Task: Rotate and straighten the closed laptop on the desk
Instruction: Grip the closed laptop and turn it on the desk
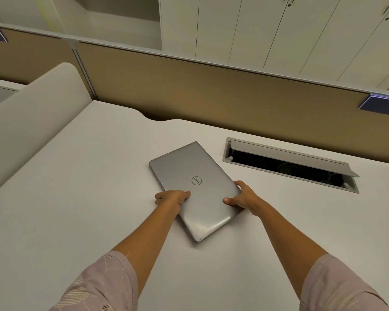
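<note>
A closed silver laptop with a round logo lies askew on the white desk, its long side running from far left to near right. My left hand grips its left long edge, thumb on the lid. My right hand grips the right long edge near a corner, thumb resting on top. The near corner of the laptop points toward me.
An open cable hatch with a raised flap is set into the desk right of the laptop. A tan partition closes the far edge. A rounded beige side panel stands at the left. Cabinets rise behind.
</note>
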